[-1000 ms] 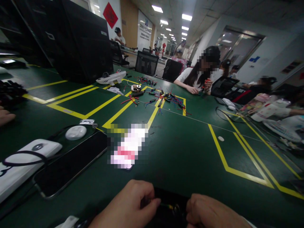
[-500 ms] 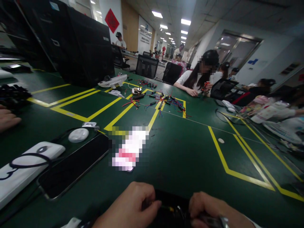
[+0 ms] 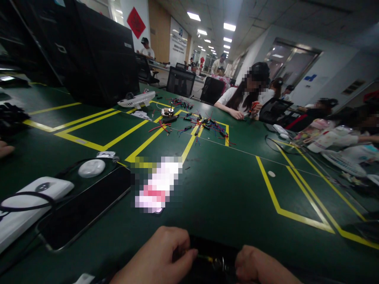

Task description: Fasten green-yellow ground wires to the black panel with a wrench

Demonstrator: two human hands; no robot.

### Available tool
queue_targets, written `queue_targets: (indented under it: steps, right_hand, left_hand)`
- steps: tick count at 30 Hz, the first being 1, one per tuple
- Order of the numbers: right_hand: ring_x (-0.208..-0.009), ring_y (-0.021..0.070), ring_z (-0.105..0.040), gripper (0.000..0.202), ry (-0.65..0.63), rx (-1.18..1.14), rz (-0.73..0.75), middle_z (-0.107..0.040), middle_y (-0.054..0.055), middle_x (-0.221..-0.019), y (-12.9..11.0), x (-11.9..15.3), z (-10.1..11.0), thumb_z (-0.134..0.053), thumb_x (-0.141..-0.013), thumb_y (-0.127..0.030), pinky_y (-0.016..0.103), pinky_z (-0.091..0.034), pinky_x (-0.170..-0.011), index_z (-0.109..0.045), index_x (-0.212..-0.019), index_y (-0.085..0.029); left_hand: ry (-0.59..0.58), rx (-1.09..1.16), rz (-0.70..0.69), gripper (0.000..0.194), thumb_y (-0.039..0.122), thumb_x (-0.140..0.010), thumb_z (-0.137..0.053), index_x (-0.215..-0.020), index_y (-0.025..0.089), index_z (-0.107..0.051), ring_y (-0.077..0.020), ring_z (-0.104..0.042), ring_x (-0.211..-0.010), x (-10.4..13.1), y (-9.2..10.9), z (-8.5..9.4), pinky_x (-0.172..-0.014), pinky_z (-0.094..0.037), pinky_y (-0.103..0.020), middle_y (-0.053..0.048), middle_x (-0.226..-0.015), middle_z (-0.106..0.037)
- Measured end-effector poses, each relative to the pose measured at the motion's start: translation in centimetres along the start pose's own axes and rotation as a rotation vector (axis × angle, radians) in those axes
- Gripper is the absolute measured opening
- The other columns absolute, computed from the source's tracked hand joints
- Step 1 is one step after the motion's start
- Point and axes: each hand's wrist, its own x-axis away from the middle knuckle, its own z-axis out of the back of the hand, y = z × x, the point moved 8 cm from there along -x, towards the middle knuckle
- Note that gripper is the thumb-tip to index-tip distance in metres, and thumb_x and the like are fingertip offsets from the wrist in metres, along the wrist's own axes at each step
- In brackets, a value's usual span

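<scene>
At the near edge of the green table, my left hand [image 3: 162, 254] is closed in a pinch. A thin yellow wire [image 3: 207, 258] appears to run out from between its thumb and forefinger. Just beyond the wire's end, a small shiny metal piece [image 3: 219, 263] shows against a dark background, too blurred to name. My right hand [image 3: 260, 264] is closed to the right of it, fingers curled downward. Whatever lies in its grip is hidden.
A lit phone [image 3: 160, 185] lies ahead, with a dark phone [image 3: 85, 209], white power bank [image 3: 38, 193] and white round case [image 3: 91, 168] to the left. Bundles of coloured wires [image 3: 204, 124] and a small motor [image 3: 167, 113] sit farther back. A co-worker [image 3: 245, 90] sits opposite.
A shiny metal tool by my right hand has dropped out of sight. Both hands stay close together at the near edge. The view has shifted slightly to the right.
</scene>
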Motion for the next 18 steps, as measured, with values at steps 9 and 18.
queue_targets:
  steps: [9, 18]
  right_hand:
    - [-0.049, 0.0115, -0.055, 0.026, -0.13, 0.054, -0.014, -0.057, -0.003, -0.061, 1.7, -0.4, -1.7, -0.062, -0.088, -0.04, 0.02, -0.039, -0.042, -0.056, -0.067, -0.025]
    - [-0.061, 0.0133, -0.059, 0.01, -0.131, 0.181, -0.092, -0.063, -0.002, -0.074, -2.8, -1.2, 1.7, -0.065, -0.084, -0.017, 0.021, -0.041, -0.051, -0.058, -0.079, -0.023]
  left_hand:
    - [0.003, -0.001, 0.021, 0.026, 0.032, -0.09, -0.057, -0.067, 0.018, -0.057, -0.0132, -0.053, -0.067, 0.1, -0.2, 0.1, -0.059, -0.032, -0.022, 0.003, -0.071, -0.06]
    - [-0.001, -0.001, 0.03, 0.025, 0.03, -0.089, -0.056, -0.068, 0.017, -0.058, -0.0134, -0.053, -0.066, 0.1, 0.1, 0.1, -0.058, -0.033, -0.022, 0.002, -0.071, -0.061]
